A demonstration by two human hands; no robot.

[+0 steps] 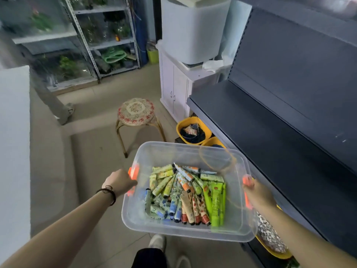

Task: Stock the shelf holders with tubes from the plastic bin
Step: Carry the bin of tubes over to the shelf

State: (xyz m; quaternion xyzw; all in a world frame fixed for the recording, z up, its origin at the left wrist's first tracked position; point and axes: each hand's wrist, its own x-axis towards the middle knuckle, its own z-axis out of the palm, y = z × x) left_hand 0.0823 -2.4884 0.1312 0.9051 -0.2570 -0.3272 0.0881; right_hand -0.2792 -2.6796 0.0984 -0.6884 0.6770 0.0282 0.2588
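Note:
I carry a clear plastic bin [170,153] with orange handle clips in front of me, above the floor. Inside lies a heap of several colourful tubes [185,194]: green, yellow, floral blue and red-patterned ones. My left hand [118,181] grips the bin's left handle; a dark cord bracelet is on that wrist. My right hand [257,194] grips the right handle. A dark grey metal shelf [270,136] stretches along the right, its board bare. No holders show on it.
A round stool [136,112] with a floral cushion stands on the floor ahead. Yellow tubs [193,130] sit under the shelf, another at lower right. A white cabinet [177,88] is behind them. A person's leg [52,101] is at the left. My shoes show below.

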